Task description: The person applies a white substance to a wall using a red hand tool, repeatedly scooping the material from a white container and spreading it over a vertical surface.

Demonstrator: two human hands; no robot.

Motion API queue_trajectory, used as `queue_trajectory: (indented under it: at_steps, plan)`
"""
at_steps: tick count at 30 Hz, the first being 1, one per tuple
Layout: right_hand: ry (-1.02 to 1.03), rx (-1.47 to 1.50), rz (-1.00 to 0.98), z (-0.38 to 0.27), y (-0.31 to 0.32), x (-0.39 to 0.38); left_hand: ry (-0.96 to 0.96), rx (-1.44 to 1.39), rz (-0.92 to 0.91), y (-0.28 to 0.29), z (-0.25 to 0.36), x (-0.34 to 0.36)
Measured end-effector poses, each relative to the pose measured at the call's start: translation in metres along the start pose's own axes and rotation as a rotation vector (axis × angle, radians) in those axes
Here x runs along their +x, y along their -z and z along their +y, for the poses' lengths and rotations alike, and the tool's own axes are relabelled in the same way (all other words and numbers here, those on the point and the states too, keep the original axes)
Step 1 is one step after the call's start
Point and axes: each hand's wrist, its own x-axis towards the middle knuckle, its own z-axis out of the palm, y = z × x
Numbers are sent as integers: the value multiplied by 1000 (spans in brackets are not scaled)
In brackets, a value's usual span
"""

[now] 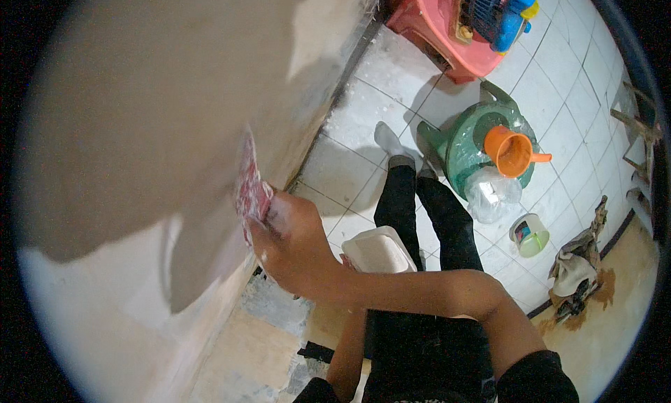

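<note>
My right arm reaches across my body to the left, and my right hand (293,242) is closed around a red putty scraper (250,190) smeared with white paste. Its blade lies close to or against the pale wall (140,130); whether it touches I cannot tell. Below my right forearm, my left hand (347,262) grips the edge of a white rectangular plastic tub (377,248). Most of that hand is hidden behind the right arm. The tub looks whitish inside.
On the white tiled floor stand a green stool (458,148) with an orange dipper (509,151) and a clear plastic bag (493,192), a small tub (529,235), and a pink stool (433,25) bearing a blue cage (493,15). Crumpled cloth (576,267) lies at right.
</note>
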Motion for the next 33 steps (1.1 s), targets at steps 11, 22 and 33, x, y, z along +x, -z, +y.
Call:
queue_trajectory:
  at_steps: [11, 22, 33]
  plan:
    - [-170, -89, 207, 166, 139, 89, -326, -15, -120, 72, 0, 28]
    - [29, -119, 220, 264, 55, 138, -836, 1129, 66, 127, -8, 46]
    - [-73, 432, 0, 147, 76, 20, -586, 401, -136, 162, 0, 59]
